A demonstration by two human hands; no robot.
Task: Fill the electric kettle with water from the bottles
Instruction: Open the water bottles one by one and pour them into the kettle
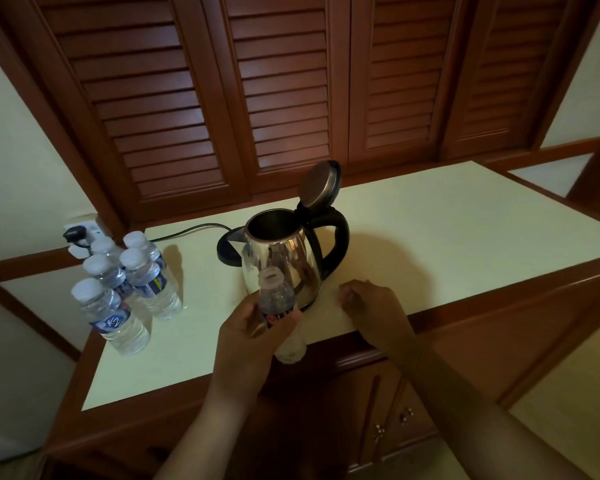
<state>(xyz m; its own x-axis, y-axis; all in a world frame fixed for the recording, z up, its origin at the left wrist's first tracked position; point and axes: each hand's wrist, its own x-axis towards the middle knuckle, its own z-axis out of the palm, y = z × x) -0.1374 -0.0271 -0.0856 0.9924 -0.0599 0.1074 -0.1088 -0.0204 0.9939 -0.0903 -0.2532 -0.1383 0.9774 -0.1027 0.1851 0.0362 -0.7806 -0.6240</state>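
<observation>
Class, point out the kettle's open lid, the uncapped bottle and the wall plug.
Kettle lid [321, 185]: head view, inner steel face.
Uncapped bottle [271, 276]: head view, open neck.
Wall plug [72, 234]: head view, black body.

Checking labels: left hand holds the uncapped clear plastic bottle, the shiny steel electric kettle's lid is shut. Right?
No. Head view: the round lid of the shiny steel electric kettle is flipped open. The left hand does hold the uncapped clear plastic bottle.

The left hand [246, 337] covers much of the blurred label on the bottle [277, 295].
</observation>
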